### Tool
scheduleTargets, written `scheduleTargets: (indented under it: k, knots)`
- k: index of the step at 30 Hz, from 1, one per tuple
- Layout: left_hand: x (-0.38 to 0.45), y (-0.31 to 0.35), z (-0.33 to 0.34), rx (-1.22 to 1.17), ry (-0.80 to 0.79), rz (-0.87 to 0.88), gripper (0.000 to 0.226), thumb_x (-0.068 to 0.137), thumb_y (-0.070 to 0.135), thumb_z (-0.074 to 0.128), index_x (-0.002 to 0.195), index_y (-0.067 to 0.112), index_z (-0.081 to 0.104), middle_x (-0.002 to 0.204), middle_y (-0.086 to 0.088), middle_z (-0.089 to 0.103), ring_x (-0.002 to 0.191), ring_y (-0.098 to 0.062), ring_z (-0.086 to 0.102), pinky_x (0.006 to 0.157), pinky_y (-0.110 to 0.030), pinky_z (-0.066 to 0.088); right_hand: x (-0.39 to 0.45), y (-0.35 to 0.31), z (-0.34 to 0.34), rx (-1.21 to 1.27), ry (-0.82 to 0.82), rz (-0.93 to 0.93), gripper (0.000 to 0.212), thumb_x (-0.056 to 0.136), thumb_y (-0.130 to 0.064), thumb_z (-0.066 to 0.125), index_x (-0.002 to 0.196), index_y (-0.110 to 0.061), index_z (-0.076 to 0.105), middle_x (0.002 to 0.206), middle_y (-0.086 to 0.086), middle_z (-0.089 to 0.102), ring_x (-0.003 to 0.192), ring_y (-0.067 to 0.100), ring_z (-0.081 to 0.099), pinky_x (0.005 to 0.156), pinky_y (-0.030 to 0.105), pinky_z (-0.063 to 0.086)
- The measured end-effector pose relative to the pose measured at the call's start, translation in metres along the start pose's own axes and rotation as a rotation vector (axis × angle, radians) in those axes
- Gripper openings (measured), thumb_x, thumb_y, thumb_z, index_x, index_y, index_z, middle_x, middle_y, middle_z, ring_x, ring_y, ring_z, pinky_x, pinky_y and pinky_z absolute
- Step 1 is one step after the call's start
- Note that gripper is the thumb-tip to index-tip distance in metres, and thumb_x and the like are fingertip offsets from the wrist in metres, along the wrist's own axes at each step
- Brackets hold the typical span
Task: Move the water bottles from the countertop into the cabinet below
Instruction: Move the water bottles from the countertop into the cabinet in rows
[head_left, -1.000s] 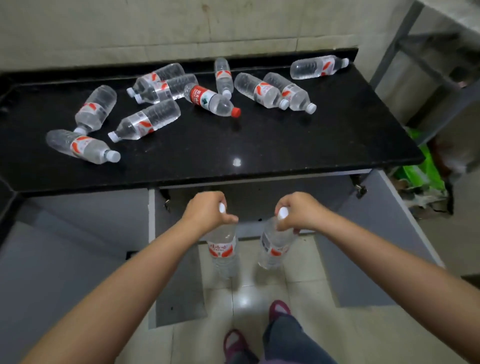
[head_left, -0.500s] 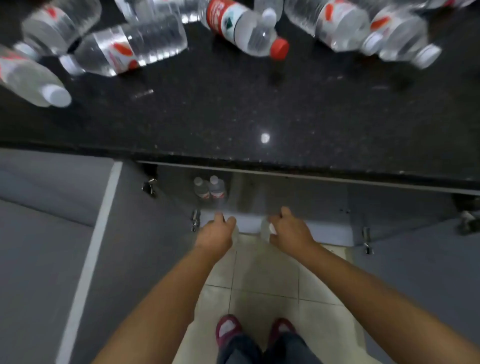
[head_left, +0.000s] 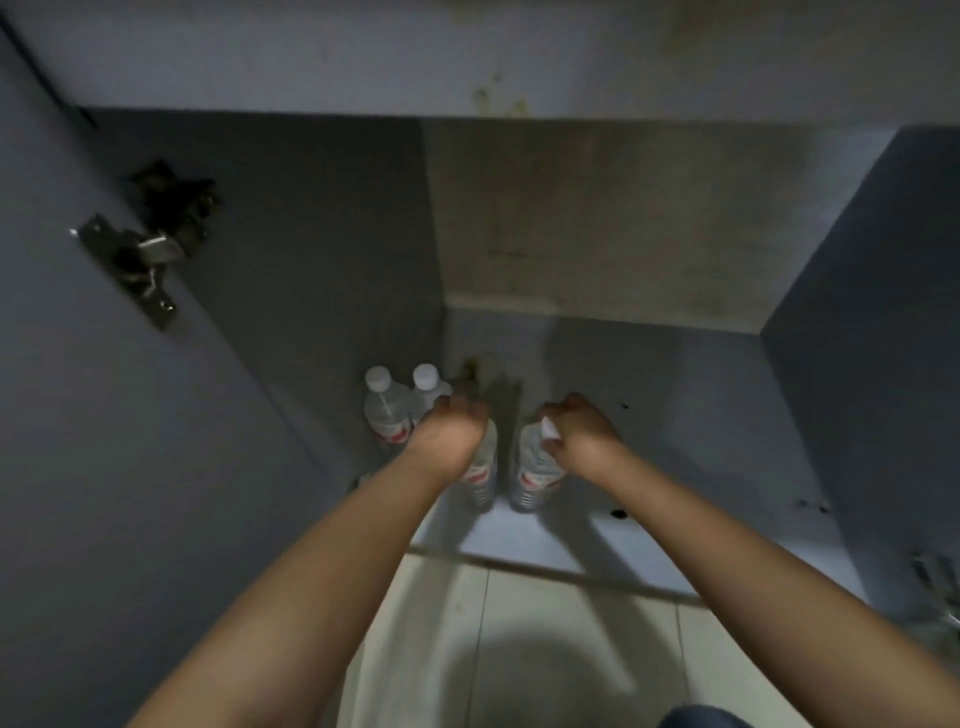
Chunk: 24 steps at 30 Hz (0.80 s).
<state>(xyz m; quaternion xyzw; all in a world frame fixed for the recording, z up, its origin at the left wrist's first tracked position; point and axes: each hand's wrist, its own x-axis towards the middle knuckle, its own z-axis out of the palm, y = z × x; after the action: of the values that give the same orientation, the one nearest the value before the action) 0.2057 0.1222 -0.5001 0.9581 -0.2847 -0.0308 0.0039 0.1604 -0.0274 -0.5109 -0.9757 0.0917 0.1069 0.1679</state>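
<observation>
At the far left the open cabinet door (head_left: 104, 415) carries one metal hinge (head_left: 130, 260). Next come two stored bottles (head_left: 387, 410), upright with white caps, standing side by side against the left wall of the cabinet (head_left: 675, 395).

My left hand (head_left: 449, 428) is closed from above around the top of the left bottle (head_left: 480, 473). This bottle is just beside the two stored ones, and my knuckles are almost against the nearer of them. I think this is the first risk: if I open my fingers sideways or pull the hand back carelessly, I can knock one stored bottle, and it can push over its neighbour.

My right hand (head_left: 579, 428) is closed around the neck of the right bottle (head_left: 535, 478); its white cap shows between my fingers. I cannot tell if the two bottles in my hands already stand on the cabinet floor or hang a little above it. If I release too early, they can tip, because they are tall and narrow. They are also close to each other, so one falling may strike the other.

By count: four bottles in view, two stored and two in my hands; two hands; one hinge.
</observation>
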Motion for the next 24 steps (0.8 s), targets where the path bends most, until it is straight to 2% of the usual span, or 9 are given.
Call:
scheduleTargets:
  k: [1, 4, 5, 10, 16, 21, 24]
  knots:
    - [0.008, 0.000, 0.001, 0.024, 0.039, 0.023, 0.030, 0.086, 0.009, 0.062, 0.112, -0.005, 0.058, 0.114, -0.029, 0.059, 0.104, -0.036, 0.062, 0.085, -0.035, 0.053, 0.006, 0.002, 0.004, 0.007, 0.016, 0.005, 0.041, 0.090, -0.019, 0.054, 0.129, -0.008, 0.047, 0.129, 0.022, 0.044, 0.114, 0.038, 0.051, 0.097, 0.032, 0.043]
    - [0.030, -0.001, 0.005, 0.014, -0.178, -0.011, 0.039, 0.097, 0.006, 0.039, 0.136, 0.002, 0.038, 0.138, -0.024, 0.042, 0.126, -0.037, 0.045, 0.104, -0.041, 0.040, 0.019, 0.004, 0.007, 0.039, 0.063, 0.025, 0.034, 0.090, -0.020, 0.054, 0.122, -0.008, 0.052, 0.123, 0.022, 0.047, 0.109, 0.037, 0.054, 0.093, 0.029, 0.044]
    - [0.037, -0.003, 0.007, 0.000, -0.211, -0.026, 0.042, 0.098, 0.005, 0.036, 0.140, 0.006, 0.034, 0.141, -0.023, 0.038, 0.128, -0.037, 0.042, 0.106, -0.041, 0.037, 0.023, 0.004, 0.007, 0.049, 0.074, 0.030, 0.033, 0.090, -0.020, 0.054, 0.120, -0.008, 0.053, 0.122, 0.022, 0.048, 0.109, 0.036, 0.054, 0.093, 0.029, 0.044]
    - [0.058, -0.012, 0.016, 0.021, -0.155, 0.048, 0.050, 0.093, 0.000, 0.041, 0.142, 0.008, 0.030, 0.138, -0.022, 0.041, 0.124, -0.037, 0.045, 0.103, -0.040, 0.040, 0.042, 0.000, 0.006, 0.103, 0.104, 0.037, 0.034, 0.090, -0.020, 0.055, 0.120, -0.005, 0.054, 0.122, 0.024, 0.050, 0.114, 0.032, 0.051, 0.091, 0.027, 0.041]
    - [0.077, -0.012, 0.034, 0.120, -0.163, 0.041, 0.040, 0.095, 0.003, 0.038, 0.135, 0.004, 0.040, 0.136, -0.022, 0.045, 0.124, -0.036, 0.047, 0.103, -0.040, 0.040, 0.065, -0.004, 0.015, 0.140, 0.110, 0.038, 0.037, 0.088, -0.019, 0.057, 0.122, -0.004, 0.054, 0.122, 0.025, 0.050, 0.113, 0.034, 0.052, 0.092, 0.027, 0.041]
    - [0.088, -0.011, 0.036, 0.135, -0.163, 0.025, 0.041, 0.096, 0.005, 0.038, 0.137, 0.004, 0.038, 0.136, -0.020, 0.048, 0.125, -0.034, 0.047, 0.106, -0.039, 0.037, 0.078, -0.010, 0.017, 0.136, 0.121, 0.034, 0.036, 0.089, -0.019, 0.056, 0.121, -0.002, 0.054, 0.124, 0.025, 0.052, 0.114, 0.034, 0.051, 0.092, 0.029, 0.040]
    - [0.089, -0.010, 0.038, 0.123, -0.168, 0.010, 0.040, 0.096, 0.006, 0.038, 0.137, 0.004, 0.039, 0.137, -0.019, 0.047, 0.127, -0.033, 0.045, 0.108, -0.039, 0.035, 0.080, -0.010, 0.019, 0.137, 0.130, 0.012, 0.035, 0.089, -0.018, 0.055, 0.120, -0.001, 0.054, 0.123, 0.023, 0.056, 0.115, 0.031, 0.050, 0.087, 0.027, 0.034]
